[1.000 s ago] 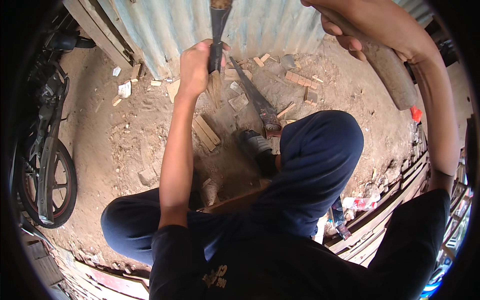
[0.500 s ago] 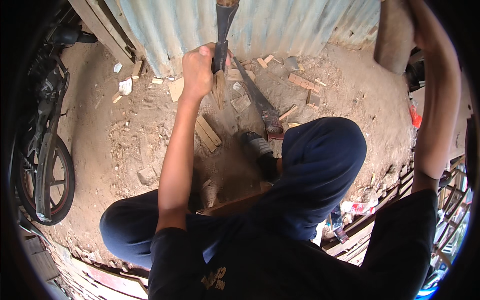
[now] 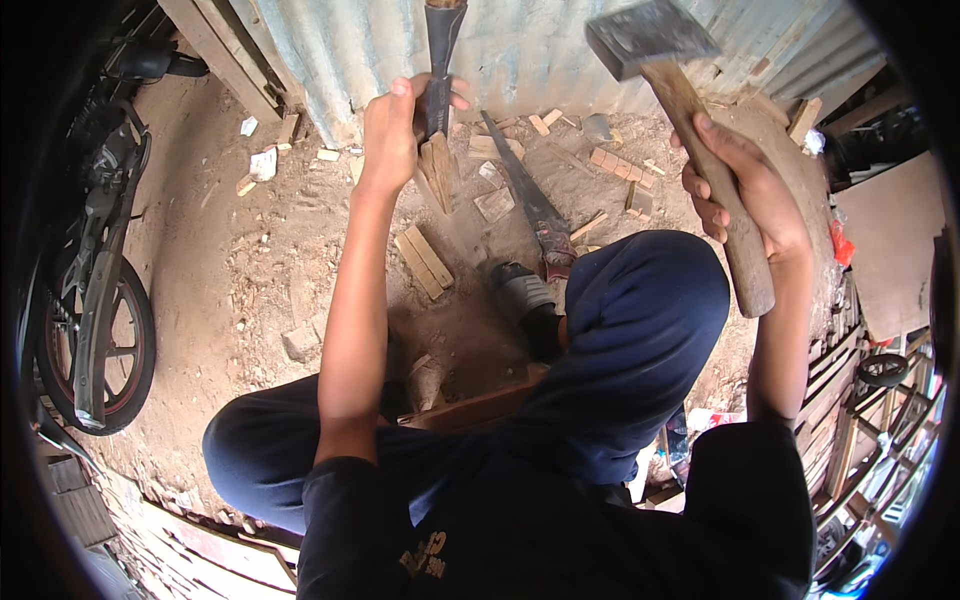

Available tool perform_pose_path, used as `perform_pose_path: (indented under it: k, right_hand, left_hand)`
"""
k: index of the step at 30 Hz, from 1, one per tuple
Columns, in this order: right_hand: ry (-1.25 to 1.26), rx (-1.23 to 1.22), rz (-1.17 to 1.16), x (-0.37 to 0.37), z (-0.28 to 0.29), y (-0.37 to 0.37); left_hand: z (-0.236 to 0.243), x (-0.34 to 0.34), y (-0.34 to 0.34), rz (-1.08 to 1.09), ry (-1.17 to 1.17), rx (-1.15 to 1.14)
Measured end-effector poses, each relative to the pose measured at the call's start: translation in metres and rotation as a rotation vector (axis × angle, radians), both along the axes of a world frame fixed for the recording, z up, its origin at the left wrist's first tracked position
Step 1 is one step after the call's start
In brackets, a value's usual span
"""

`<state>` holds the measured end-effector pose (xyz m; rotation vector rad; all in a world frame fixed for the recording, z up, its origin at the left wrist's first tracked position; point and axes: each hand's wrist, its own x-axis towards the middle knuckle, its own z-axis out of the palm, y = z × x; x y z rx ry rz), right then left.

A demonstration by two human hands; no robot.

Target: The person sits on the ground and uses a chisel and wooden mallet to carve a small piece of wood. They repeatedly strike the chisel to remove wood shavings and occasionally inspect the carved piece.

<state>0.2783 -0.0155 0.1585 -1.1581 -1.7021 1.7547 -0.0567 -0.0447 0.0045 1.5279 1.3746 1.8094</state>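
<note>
- Two hands are occupied, each closed around something, and they stand well apart.
- Left hand (image 3: 395, 135): wrapped around a dark tapered tool (image 3: 442, 42), thumb pointing up along it, fingertips showing past its right side.
- A wooden piece (image 3: 437, 172) juts out just below that grip, roughly in line with the tool; whether the two are joined, I cannot tell.
- Right hand (image 3: 745, 180): curled around the wooden handle of a hammer (image 3: 677, 100), with part of the handle left free below the palm.
- Key relation: the hammer's head (image 3: 652, 38) lies to the right of the tool's upper end, well apart from it, and up and to the right of the left hand. Depth between them is hard to judge.
- Long axes: the tool stands nearly upright in view, while the hammer slants from its head at upper left to its butt at lower right.
- Around: a long dark blade (image 3: 528, 195) and paired wood strips (image 3: 424, 262) lie on the dirt, nearer the left hand.
</note>
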Motion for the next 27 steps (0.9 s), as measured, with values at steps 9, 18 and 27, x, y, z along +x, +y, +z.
perform_pose_path:
  k: [9,18,27]
  right_hand:
    - [-0.032,-0.364,-0.510,0.122,-0.277,0.011]
    - [-0.365,-0.550,-0.608,0.179,-0.453,-0.085]
    - [-0.411,-0.612,-0.596,0.185,-0.462,-0.118]
  left_hand:
    - [0.018,0.011,0.016,-0.092,-0.070,-0.059]
    - [0.026,0.036,0.037,-0.058,0.071,-0.077]
    - [0.031,0.069,0.061,-0.211,0.065,-0.142]
